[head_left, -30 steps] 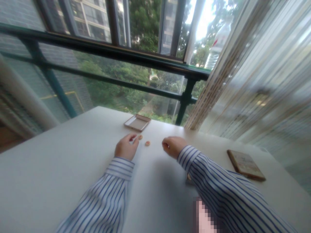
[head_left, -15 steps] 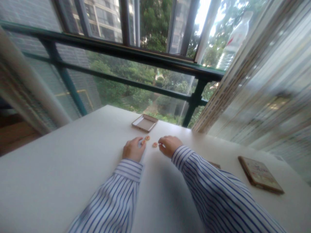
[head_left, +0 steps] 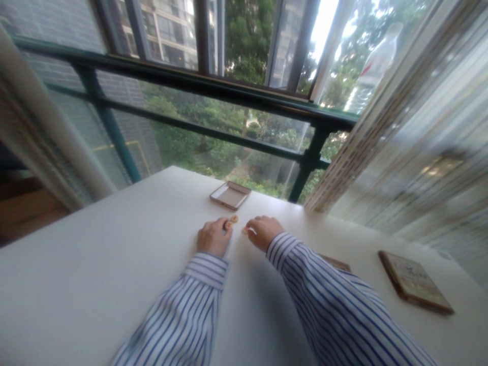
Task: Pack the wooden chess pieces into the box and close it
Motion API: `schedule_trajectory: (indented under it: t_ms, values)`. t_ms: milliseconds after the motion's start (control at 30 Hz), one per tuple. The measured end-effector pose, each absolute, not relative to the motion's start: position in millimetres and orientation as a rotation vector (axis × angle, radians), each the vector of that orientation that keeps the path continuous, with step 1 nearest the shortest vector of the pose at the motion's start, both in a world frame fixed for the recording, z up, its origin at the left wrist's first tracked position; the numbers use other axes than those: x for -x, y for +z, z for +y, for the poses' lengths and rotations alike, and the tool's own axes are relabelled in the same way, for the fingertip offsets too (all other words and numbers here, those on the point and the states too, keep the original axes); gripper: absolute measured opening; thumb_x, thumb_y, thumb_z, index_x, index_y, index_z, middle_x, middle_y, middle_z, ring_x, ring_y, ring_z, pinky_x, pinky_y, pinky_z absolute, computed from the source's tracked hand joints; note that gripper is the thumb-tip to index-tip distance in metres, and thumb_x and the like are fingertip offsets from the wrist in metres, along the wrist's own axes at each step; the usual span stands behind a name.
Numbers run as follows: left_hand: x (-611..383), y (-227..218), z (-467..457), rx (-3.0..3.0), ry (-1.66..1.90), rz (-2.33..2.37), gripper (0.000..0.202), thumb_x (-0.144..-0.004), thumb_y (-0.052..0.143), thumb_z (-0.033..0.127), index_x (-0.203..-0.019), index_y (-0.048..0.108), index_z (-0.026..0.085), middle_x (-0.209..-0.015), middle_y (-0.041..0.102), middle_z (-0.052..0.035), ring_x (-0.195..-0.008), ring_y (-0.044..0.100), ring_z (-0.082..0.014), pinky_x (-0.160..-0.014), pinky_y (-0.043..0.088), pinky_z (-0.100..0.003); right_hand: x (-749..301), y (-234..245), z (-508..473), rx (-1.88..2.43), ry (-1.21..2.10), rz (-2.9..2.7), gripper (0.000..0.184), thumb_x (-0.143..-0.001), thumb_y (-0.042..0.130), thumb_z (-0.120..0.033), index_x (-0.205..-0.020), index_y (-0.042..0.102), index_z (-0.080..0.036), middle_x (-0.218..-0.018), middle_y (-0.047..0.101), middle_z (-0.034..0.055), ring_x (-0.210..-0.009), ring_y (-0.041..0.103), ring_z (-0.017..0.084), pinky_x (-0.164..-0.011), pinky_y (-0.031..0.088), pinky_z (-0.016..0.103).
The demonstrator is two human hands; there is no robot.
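Note:
Three small, round, pale Chinese chess pieces with red marks lie close together on the white table. My left hand (head_left: 214, 238) has its thumb and fingers closed round the left piece (head_left: 229, 224). Touching or almost touching that one, a second piece (head_left: 234, 219) sits just beyond it. The fingers of my right hand (head_left: 264, 232) are bent down onto the third piece (head_left: 245, 231), covering part of it. Both hands rest low over the table, a short gap between them.
A shallow open box tray (head_left: 231, 195) stands past the hands near the table's far edge. On the right lies a flat, printed brown box (head_left: 415, 282). Another brown box part (head_left: 335, 263) is half hidden by my right sleeve. A green railing (head_left: 213, 133) runs behind the table (head_left: 125, 244).
My right hand has moved left and its fingers have come down on the third piece. My left fingers have closed in on the left piece. The view has shifted slightly.

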State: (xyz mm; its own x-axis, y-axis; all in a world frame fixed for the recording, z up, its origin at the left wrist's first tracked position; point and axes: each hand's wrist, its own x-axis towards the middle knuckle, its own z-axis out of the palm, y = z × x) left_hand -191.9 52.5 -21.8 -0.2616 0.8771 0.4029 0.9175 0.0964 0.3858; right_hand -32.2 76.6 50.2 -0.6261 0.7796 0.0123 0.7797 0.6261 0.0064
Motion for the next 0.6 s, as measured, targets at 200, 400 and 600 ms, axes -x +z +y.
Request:
schedule_trajectory:
  t_ms: [200, 400, 600]
  values:
    - [190, -19, 51, 1.876, -0.893, -2.225, 0.028, -0.079, 0.041, 0.036, -0.099, 0.058, 0.023, -0.087, 0.066, -0.0059, -0.083, 0.057, -0.0215, -0.071, 0.040, -0.030, 28, 52, 76, 1.369, 0.008, -2.833, 0.031, -0.083, 0.037, -0.028, -0.106, 0.056, -0.024, -0.102, 0.061, 0.0063, -0.096, 0.053, 0.020, -0.077, 0.039, 0.033]
    - [185, -10, 48, 1.882, -0.994, -2.144, 0.029, -0.079, 0.044, 0.035, -0.100, 0.059, 0.022, -0.094, 0.065, -0.0059, -0.089, 0.056, -0.0227, -0.075, 0.039, -0.032, 23, 56, 75, 1.408, 0.022, -2.824, 0.031, -0.082, 0.038, -0.028, -0.108, 0.056, -0.024, -0.103, 0.061, 0.0064, -0.096, 0.053, 0.020, -0.078, 0.038, 0.033]
    - [185, -10, 49, 1.867, -1.056, -2.090, 0.030, -0.078, 0.046, 0.035, -0.100, 0.059, 0.020, -0.095, 0.065, -0.0067, -0.091, 0.055, -0.0228, -0.078, 0.038, -0.032, 16, 59, 72, 1.381, 0.012, -2.814, 0.032, -0.082, 0.038, -0.029, -0.107, 0.056, -0.023, -0.102, 0.061, 0.0061, -0.094, 0.053, 0.020, -0.078, 0.039, 0.034]
